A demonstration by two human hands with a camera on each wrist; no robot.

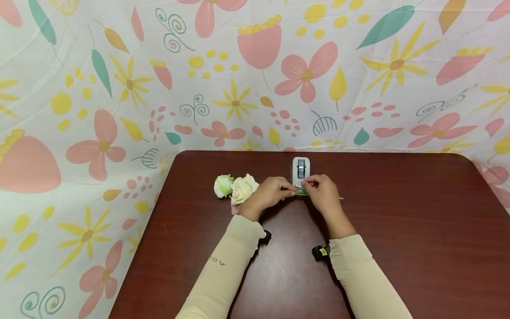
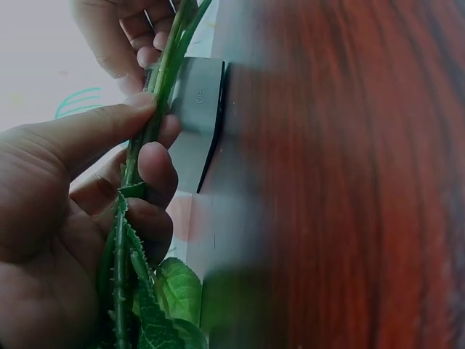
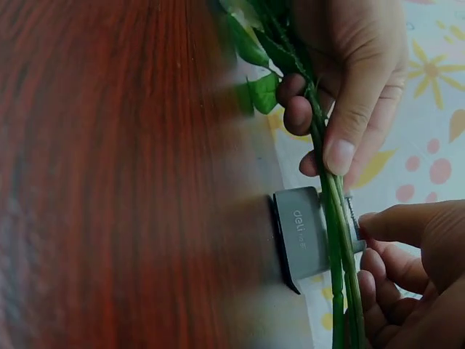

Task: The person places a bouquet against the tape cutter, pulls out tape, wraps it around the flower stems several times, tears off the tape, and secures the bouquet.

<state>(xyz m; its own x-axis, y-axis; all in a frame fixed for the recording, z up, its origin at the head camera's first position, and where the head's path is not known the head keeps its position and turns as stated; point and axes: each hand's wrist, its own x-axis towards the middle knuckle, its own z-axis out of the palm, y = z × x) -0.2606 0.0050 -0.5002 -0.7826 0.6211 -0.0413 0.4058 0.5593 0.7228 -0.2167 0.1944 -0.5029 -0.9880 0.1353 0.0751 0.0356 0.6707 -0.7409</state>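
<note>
My left hand (image 1: 272, 193) grips a bundle of green artificial flower stems (image 3: 334, 218) between thumb and fingers. Left of that hand lie the blooms: a cream rose (image 1: 244, 188), a white-green rose (image 1: 223, 186) and a bit of pink below. A tape dispenser (image 3: 301, 233), light grey with "deli" lettering, stands just behind the stems and holds a clear tape roll (image 1: 301, 168). At its toothed cutter, my right hand (image 1: 324, 195) pinches the tape's end with thumb and forefinger; the clear tape itself hardly shows. Toothed green leaves (image 2: 179, 291) hang below the left fingers.
The dark red-brown wooden table (image 1: 418, 230) reaches back to a floral-print cloth (image 1: 235, 79). On the inner side of each sleeve sits a black wrist camera (image 1: 320, 253). Stem ends (image 1: 341, 198) stick out past the right hand.
</note>
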